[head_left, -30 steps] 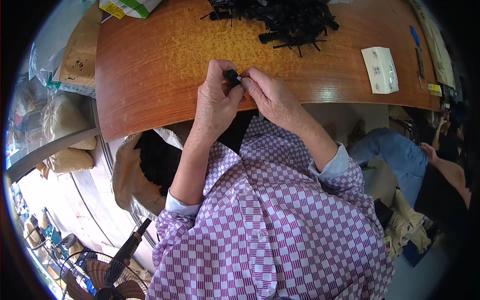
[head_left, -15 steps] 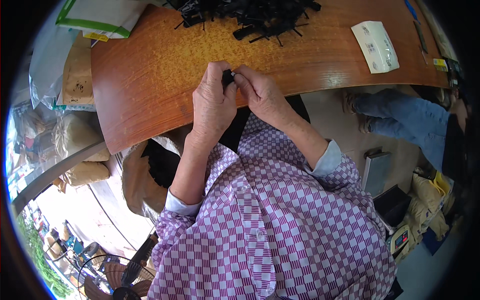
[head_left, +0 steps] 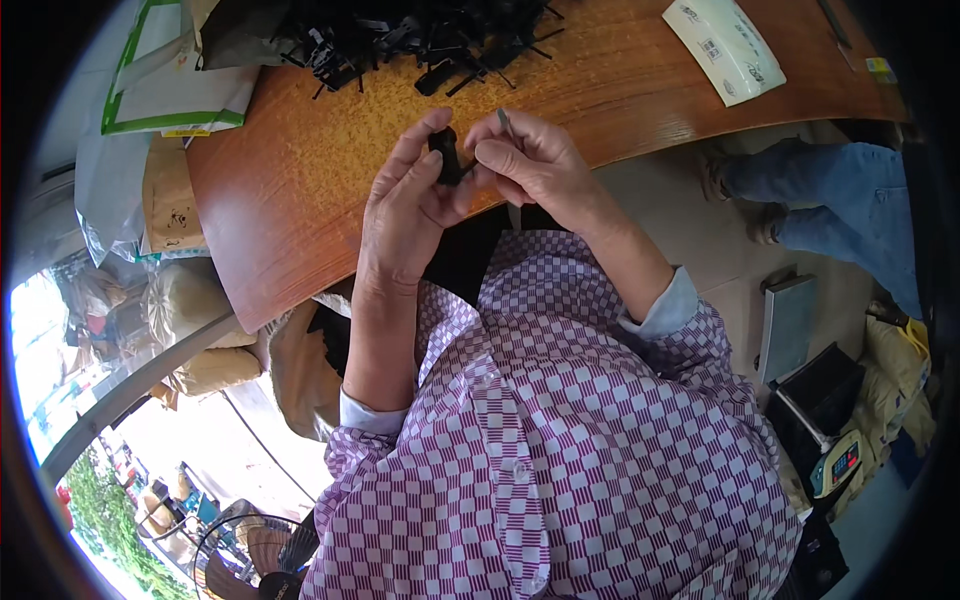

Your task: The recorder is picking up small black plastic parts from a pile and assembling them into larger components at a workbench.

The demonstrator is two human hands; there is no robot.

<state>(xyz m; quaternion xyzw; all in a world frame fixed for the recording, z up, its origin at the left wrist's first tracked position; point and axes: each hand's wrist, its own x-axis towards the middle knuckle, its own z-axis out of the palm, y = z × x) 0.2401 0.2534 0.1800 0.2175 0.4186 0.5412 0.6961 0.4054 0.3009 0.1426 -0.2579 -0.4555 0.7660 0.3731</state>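
Over the near edge of the wooden table [head_left: 300, 190], my left hand [head_left: 405, 205] holds a small black plastic piece [head_left: 447, 157] between its thumb and fingers. Close beside it, my right hand [head_left: 545, 170] is closed, its thumb against the bent fingers. A thin greyish blade-like tool [head_left: 504, 120] sticks up between those fingers; most of it is hidden. The right fingertips meet the lower end of the black piece. Farther back on the table lies a heap of black plastic pieces [head_left: 400, 40] with thin stems poking out.
A white soft packet [head_left: 725, 50] lies at the table's far right. White and green bags [head_left: 185, 85] stand at the left corner. An open sack [head_left: 300, 375] is below the left edge. Another person's jeans-clad legs [head_left: 830, 190] are at right; a fan [head_left: 255, 565] is at lower left.
My hands have drawn slightly apart, and the left fingers have spread, showing more of the black piece. The tool tip now shows in my right hand. The whole view has shifted.
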